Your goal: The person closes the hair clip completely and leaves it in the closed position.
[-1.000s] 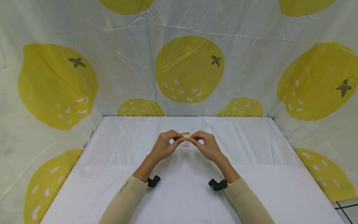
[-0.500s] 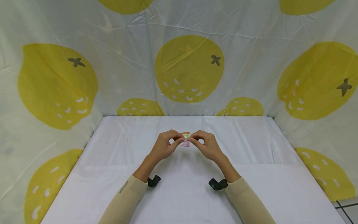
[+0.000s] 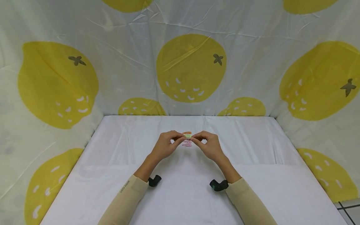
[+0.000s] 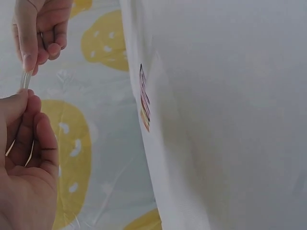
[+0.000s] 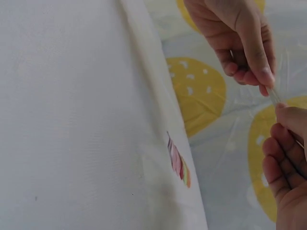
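Between my hands is a thin, whitish, slim piece (image 4: 25, 80) that looks like a hair clip. My left hand (image 3: 167, 147) pinches one end between thumb and index finger. The other end is pinched the same way by my right hand (image 3: 209, 147). Both hands are raised over the table, fingertips facing each other with a short gap. Just beyond and below them, slim coloured hair clips lie in a row: an orange clip (image 3: 187, 132), a green one and pink clips (image 3: 187, 145). In the head view the fingers partly hide the row.
A white cloth covers the table (image 3: 185, 193). Behind and at both sides hangs a pale curtain (image 3: 129, 68) printed with big yellow lemons. A dark wrist camera (image 3: 154, 181) juts from the left sleeve, another (image 3: 218, 185) from the right.
Both hands keep their pinch in nearly the same place. The piece between the fingertips seems to have tilted slightly. The head view has shifted very slightly.
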`<state>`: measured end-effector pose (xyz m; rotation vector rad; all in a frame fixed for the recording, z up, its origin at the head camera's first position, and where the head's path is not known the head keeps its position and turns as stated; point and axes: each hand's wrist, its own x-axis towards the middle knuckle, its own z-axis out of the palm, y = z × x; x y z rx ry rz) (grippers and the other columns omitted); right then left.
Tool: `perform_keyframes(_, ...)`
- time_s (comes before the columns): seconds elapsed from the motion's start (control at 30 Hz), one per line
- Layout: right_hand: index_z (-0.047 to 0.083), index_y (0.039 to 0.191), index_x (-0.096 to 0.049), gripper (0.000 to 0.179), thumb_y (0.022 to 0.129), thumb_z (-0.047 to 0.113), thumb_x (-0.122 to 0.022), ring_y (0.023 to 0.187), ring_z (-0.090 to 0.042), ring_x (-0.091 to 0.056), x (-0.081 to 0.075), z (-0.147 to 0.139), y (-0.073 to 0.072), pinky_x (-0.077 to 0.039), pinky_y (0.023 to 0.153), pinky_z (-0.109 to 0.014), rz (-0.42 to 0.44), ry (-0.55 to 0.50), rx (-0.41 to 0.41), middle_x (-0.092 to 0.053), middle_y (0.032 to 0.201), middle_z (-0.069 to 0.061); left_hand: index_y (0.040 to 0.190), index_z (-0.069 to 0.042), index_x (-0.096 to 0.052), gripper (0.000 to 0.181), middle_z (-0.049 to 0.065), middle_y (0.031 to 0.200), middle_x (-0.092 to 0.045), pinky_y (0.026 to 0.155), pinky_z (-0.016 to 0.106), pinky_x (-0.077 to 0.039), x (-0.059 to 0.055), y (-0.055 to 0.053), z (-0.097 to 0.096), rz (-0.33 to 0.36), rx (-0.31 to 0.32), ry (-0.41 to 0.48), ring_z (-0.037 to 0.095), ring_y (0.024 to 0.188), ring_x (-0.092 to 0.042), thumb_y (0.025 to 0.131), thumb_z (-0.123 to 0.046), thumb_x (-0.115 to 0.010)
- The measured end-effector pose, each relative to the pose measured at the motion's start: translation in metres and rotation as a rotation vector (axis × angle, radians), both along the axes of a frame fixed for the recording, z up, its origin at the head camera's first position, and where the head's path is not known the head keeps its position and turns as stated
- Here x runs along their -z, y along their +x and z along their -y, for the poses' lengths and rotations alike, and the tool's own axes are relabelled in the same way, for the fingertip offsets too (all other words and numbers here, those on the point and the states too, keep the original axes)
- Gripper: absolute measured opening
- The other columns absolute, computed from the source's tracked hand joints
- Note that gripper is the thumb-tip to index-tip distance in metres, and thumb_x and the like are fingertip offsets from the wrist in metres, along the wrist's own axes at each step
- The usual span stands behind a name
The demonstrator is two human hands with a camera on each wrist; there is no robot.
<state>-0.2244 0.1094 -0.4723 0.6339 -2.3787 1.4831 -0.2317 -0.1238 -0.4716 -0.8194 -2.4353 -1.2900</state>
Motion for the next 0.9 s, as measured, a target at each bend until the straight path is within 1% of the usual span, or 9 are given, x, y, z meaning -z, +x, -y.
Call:
perform_keyframes(0.1, 0.013, 0.098, -0.08, 0.009, 0.091, 0.019, -0.081, 0.081, -0.012, -0.068, 0.004, -0.001, -0.002, -0.056, 0.073, -0.032, -0.02, -0.014, -0.004, -0.078, 0.092, -0.001, 0.102, -0.017, -0.081, 0.011, -0.005, 0.093, -0.076, 0.074, 0.037, -0.059, 0.002, -0.001, 0.0, 0.017, -0.02, -0.009, 0.009, 0.08, -0.065, 0.096, -0.023, -0.075)
perform_keyframes(0.17, 0.017, 0.097, -0.08, 0.009, 0.09, 0.024, -0.082, 0.081, -0.011, -0.068, 0.015, -0.003, -0.009, -0.057, 0.073, -0.037, -0.016, -0.014, 0.002, -0.078, 0.092, 0.003, 0.101, -0.017, -0.081, 0.011, -0.005, 0.093, -0.077, 0.075, 0.038, -0.059, 0.004, -0.002, 0.0, 0.025, -0.037, -0.014, 0.008, 0.08, -0.066, 0.096, -0.024, -0.075)
perform_keyframes(0.3, 0.016, 0.098, -0.08, 0.01, 0.092, 0.024, -0.08, 0.081, -0.011, -0.067, 0.019, -0.002, -0.01, -0.057, 0.073, -0.04, 0.007, 0.01, 0.012, -0.078, 0.092, 0.002, 0.1, -0.015, -0.081, 0.013, -0.003, 0.093, -0.078, 0.073, 0.042, -0.06, 0.006, -0.002, -0.001, 0.056, -0.063, -0.009, 0.009, 0.078, -0.066, 0.095, -0.026, -0.076)
perform_keyframes(0.33, 0.016, 0.098, -0.08, 0.01, 0.092, 0.024, -0.08, 0.081, -0.011, -0.067, 0.02, -0.002, -0.01, -0.057, 0.073, -0.04, 0.019, 0.021, 0.015, -0.078, 0.092, 0.002, 0.1, -0.015, -0.082, 0.013, -0.002, 0.092, -0.078, 0.073, 0.042, -0.06, 0.007, -0.002, -0.001, 0.069, -0.072, -0.01, 0.009, 0.077, -0.066, 0.095, -0.026, -0.077)
perform_keyframes(0.4, 0.016, 0.099, -0.081, 0.011, 0.094, 0.025, -0.078, 0.081, -0.011, -0.066, 0.021, -0.002, -0.01, -0.056, 0.072, -0.038, 0.044, 0.039, 0.016, -0.078, 0.092, 0.002, 0.099, -0.014, -0.082, 0.014, -0.002, 0.091, -0.078, 0.07, 0.038, -0.059, 0.008, -0.002, -0.001, 0.097, -0.09, -0.016, 0.008, 0.076, -0.066, 0.094, -0.026, -0.078)
perform_keyframes(0.47, 0.016, 0.1, -0.081, 0.012, 0.095, 0.026, -0.077, 0.08, -0.011, -0.065, 0.021, -0.001, -0.01, -0.054, 0.071, -0.033, 0.073, 0.057, 0.018, -0.078, 0.093, 0.002, 0.097, -0.014, -0.082, 0.014, -0.003, 0.09, -0.078, 0.068, 0.031, -0.057, 0.009, -0.002, -0.001, 0.123, -0.113, -0.033, 0.007, 0.074, -0.066, 0.093, -0.027, -0.079)
perform_keyframes(0.57, 0.015, 0.101, -0.08, 0.012, 0.096, 0.025, -0.076, 0.08, -0.011, -0.064, 0.023, 0.0, -0.01, -0.052, 0.069, -0.027, 0.116, 0.08, 0.014, -0.078, 0.093, 0.002, 0.095, -0.014, -0.081, 0.014, -0.003, 0.086, -0.077, 0.066, 0.025, -0.054, 0.01, -0.003, 0.0, 0.157, -0.135, -0.054, 0.007, 0.072, -0.065, 0.092, -0.028, -0.08)
perform_keyframes(0.73, 0.012, 0.102, -0.081, 0.012, 0.096, 0.021, -0.076, 0.076, -0.011, -0.061, 0.026, 0.002, -0.011, -0.049, 0.066, -0.022, 0.153, 0.138, 0.02, -0.077, 0.09, 0.0, 0.091, -0.014, -0.081, 0.014, -0.006, 0.078, -0.075, 0.064, 0.025, -0.052, 0.013, -0.005, 0.0, 0.203, -0.159, -0.085, 0.008, 0.069, -0.062, 0.09, -0.028, -0.082)
perform_keyframes(0.9, 0.012, 0.097, -0.082, 0.008, 0.093, 0.019, -0.079, 0.071, -0.009, -0.059, 0.032, 0.003, -0.013, -0.048, 0.064, -0.022, 0.165, 0.168, 0.039, -0.076, 0.084, 0.001, 0.09, -0.017, -0.081, 0.014, -0.009, 0.076, -0.073, 0.064, 0.025, -0.051, 0.019, -0.008, 0.0, 0.248, -0.153, -0.124, 0.008, 0.068, -0.061, 0.091, -0.031, -0.081)
